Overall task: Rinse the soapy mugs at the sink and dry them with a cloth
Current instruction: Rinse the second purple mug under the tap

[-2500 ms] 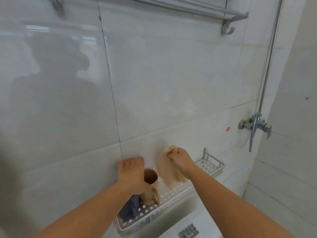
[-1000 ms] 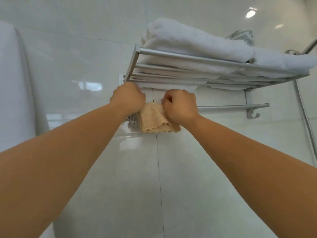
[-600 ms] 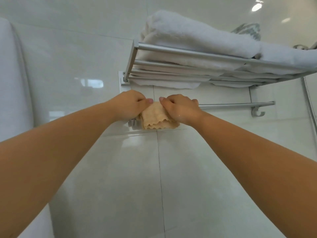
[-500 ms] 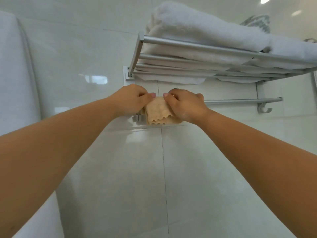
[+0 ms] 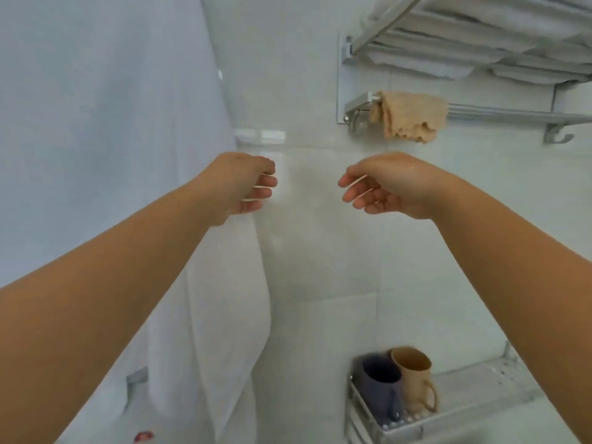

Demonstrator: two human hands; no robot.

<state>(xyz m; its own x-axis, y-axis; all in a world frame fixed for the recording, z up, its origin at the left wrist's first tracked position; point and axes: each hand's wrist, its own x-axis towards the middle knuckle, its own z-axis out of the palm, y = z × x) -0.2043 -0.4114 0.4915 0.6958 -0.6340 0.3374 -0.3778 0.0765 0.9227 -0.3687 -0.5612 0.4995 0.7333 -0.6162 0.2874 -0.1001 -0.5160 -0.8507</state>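
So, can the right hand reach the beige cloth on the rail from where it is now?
Probably yes. The right hand is empty, fingers relaxed, just below the beige cloth hanging on the rail. Nothing stands between them.

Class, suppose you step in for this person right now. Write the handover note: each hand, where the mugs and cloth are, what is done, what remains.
Left hand: free, fingers loosely curled, holding nothing.
Right hand: free, fingers relaxed, holding nothing.
Beige cloth: draped over the towel rail, near its left end.
Dark mug and beige mug: upright, side by side at the left end of the perforated wall shelf.
Done: mugs appear shelved, cloth hung up.
Left: apparently nothing; whether the mugs are fully dry cannot be judged.
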